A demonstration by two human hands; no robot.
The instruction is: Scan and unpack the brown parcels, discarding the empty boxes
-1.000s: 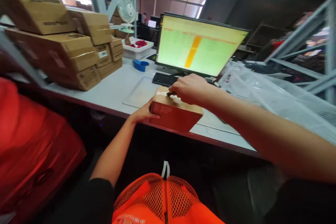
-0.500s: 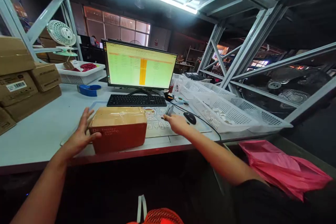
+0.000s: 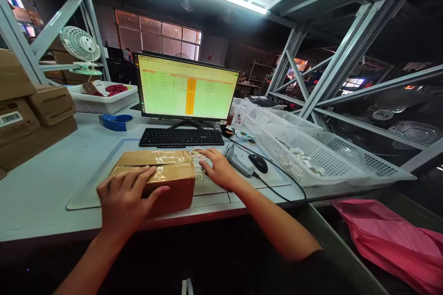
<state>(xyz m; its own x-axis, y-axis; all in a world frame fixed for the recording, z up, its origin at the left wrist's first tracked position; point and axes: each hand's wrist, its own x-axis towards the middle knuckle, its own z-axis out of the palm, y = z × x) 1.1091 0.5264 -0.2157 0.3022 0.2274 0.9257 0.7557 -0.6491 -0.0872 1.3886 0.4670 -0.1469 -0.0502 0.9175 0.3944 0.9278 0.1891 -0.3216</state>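
A taped cardboard box (image 3: 173, 175) stands at the desk's front edge, with a narrow dark gap along its top seam. My left hand (image 3: 126, 196) grips its near left corner, fingers curled over the top and thumb along the front face. My right hand (image 3: 219, 170) hovers just right of the box, fingers stretched and apart, with nothing in it. Beside that hand, a grey barcode scanner (image 3: 239, 162) lies on the printed desk mat (image 3: 90, 189), its cable running right. A black mouse (image 3: 258, 163) lies right of the scanner.
Behind the box are a black keyboard (image 3: 182, 137) and a lit monitor (image 3: 187, 85). A blue tape dispenser (image 3: 116, 122) lies to the left, near stacked cartons (image 3: 51, 106). White perforated baskets (image 3: 311, 154) line the right side. A pink plastic bag (image 3: 387, 244) hangs low at right.
My right hand has let go of the scanner, which now lies on the mat, and moved toward the box. My left hand has shifted from the box's left end onto its top front.
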